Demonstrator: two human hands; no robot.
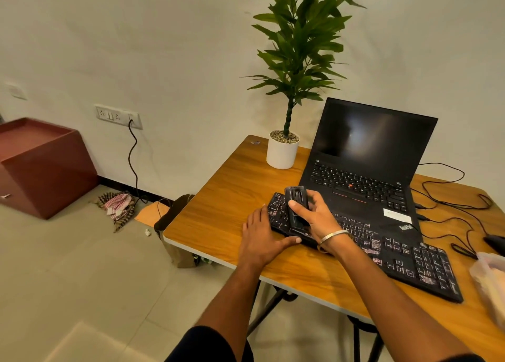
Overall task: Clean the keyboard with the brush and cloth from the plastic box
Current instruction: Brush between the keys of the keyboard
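A person's two hands work at one black external keyboard (382,249) lying diagonally across a wooden table (218,197), its left end nearest the table's left edge and its keys marked with pale smudges. The right hand (317,214), a metal bangle (334,237) on its wrist, curls its fingers and thumb around a dark brush (296,206) and holds it upright over the keyboard's left end; whether the brush touches the keys cannot be told. The left hand (259,238) lies flat with fingers straight, its fingertips on the keyboard's left edge and its thumb stretched along the front edge. One open black laptop (366,170) with a dark screen stands just behind the keyboard, and one potted plant (284,148) in a white pot sits at the table's far left corner. One translucent plastic box (489,277) shows partly at the right edge of the frame, beside the keyboard's right end; its contents are too blurred to tell. Black cables (448,197) loop across the table to the right of the laptop. On the floor stand one reddish-brown cabinet (41,165) and a heap of checked cloth (119,206).
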